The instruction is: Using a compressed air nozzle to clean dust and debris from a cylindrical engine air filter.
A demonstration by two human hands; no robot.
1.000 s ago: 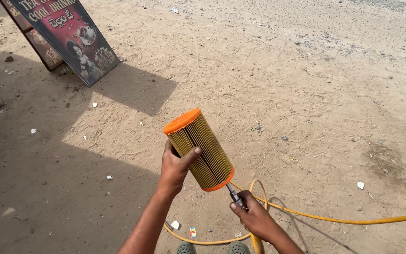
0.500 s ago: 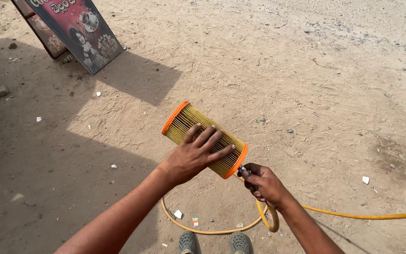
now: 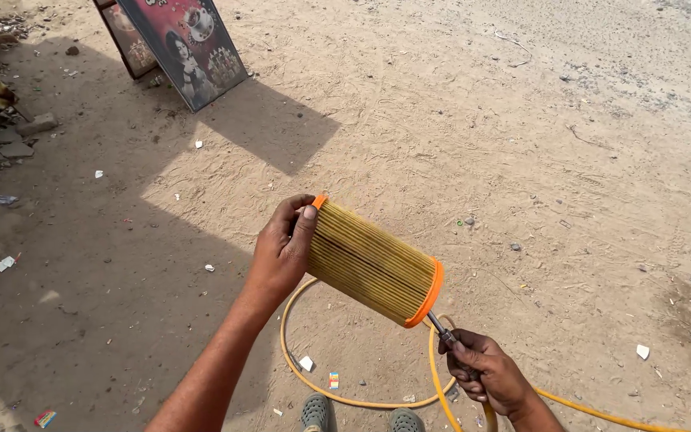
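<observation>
My left hand (image 3: 280,250) grips the far end of a cylindrical air filter (image 3: 373,263) with yellow pleats and orange rims, held tilted above the sandy ground. My right hand (image 3: 485,373) is closed on an air blow gun (image 3: 444,330) whose thin metal nozzle points into the filter's near orange end. A yellow hose (image 3: 337,395) runs from the gun, loops on the ground below the filter and trails off to the right.
A leaning picture signboard (image 3: 185,44) stands at the top left, casting a shadow. Stones and rubbish (image 3: 9,140) lie at the left edge. Scraps of litter dot the sand. The toes of my shoes (image 3: 357,414) show at the bottom.
The left hand shifted from over the filter's side to its far end, and the filter now lies flatter and lower. The right hand with the gun dropped down and right.
</observation>
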